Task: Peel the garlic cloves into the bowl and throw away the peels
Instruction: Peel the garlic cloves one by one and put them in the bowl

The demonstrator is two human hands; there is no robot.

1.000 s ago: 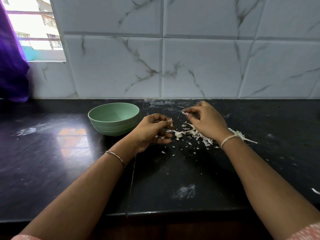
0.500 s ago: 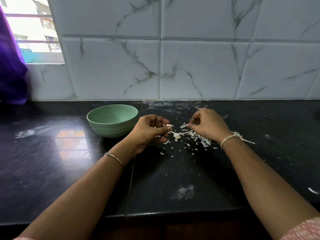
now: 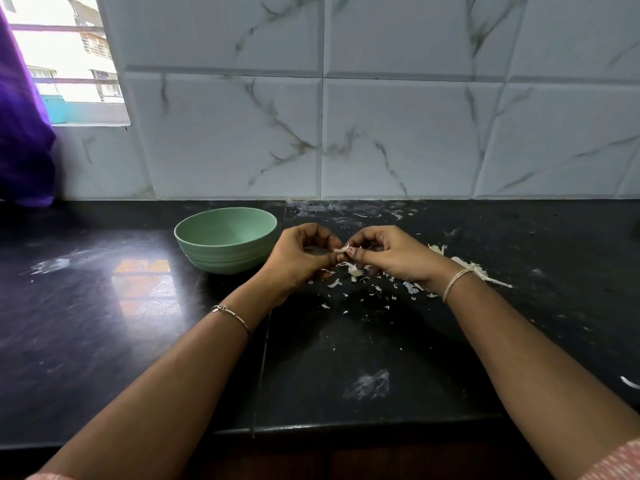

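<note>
A home kitchen: black stone desk (image 3: 104, 323), marble-veined wall tiles (image 3: 398, 133), a window (image 3: 69, 57) onto apartment blocks, purple curtain (image 3: 20, 133).

A pale green bowl (image 3: 225, 242) sits on a black counter (image 3: 104, 323), white peels (image 3: 353, 270) at its 3 o'clock, grey-veined white tiles (image 3: 398, 133) behind.

The person is wearing 1 thin gold-toned metal bracelet (image 3: 231, 315) with a small clasp on the wrist of the left hand (image 3: 294, 258). On the wrist of the right hand (image 3: 391, 254), 1 pale cream thread band (image 3: 457, 280) is going round in what is looking like 2 strands. Both forearms are showing bare. At the bottom right corner a pink patterned fabric sleeve (image 3: 616, 462) with fine pale woven marks is showing. At the bottom left corner only a sliver of a second pink sleeve edge (image 3: 45, 477) is appearing.
</note>
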